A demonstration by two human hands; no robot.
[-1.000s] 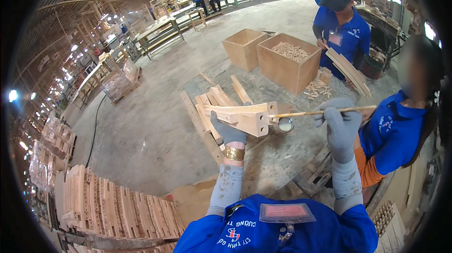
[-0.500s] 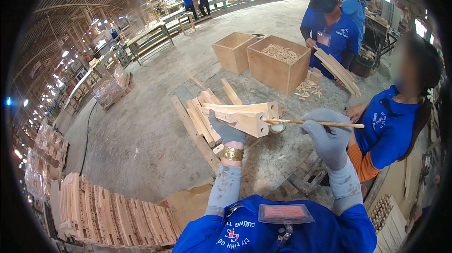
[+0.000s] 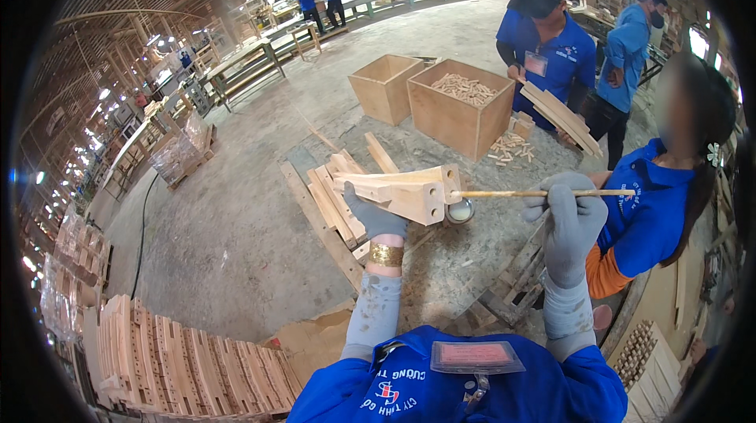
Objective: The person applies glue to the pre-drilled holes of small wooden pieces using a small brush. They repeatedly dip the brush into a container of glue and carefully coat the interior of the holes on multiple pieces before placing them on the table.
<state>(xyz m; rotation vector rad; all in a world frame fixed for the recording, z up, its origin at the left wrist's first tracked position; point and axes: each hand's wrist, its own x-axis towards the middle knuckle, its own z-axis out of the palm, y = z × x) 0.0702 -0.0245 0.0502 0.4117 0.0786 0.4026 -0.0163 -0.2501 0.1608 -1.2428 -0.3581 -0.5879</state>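
Observation:
My left hand (image 3: 376,214), in a grey glove, is closed round a small bundle of pale wooden pieces (image 3: 405,196) held at a slant. Round holes show in their end faces, which point right. In my gloved right hand (image 3: 568,226) a thin wooden stick (image 3: 512,194) is pinched, lying almost level. Its left tip meets the end of the farther piece at the lower hole; how deep it goes I cannot tell. Just behind and below that end is a small cup (image 3: 460,211) with whitish stuff in it, partly hidden.
More wooden pieces (image 3: 327,198) lie beyond my left hand. Two wooden boxes (image 3: 461,120) stand ahead, one filled with dowels; loose dowels (image 3: 510,149) lie beside it. Co-workers (image 3: 547,53) are at the right, one close by (image 3: 650,202). Stacked drilled pieces (image 3: 189,356) fill the lower left.
My right hand has moved right, and the stick's tip has shifted from the nearer piece's hole to the farther piece. A person at the back right has turned and stepped right.

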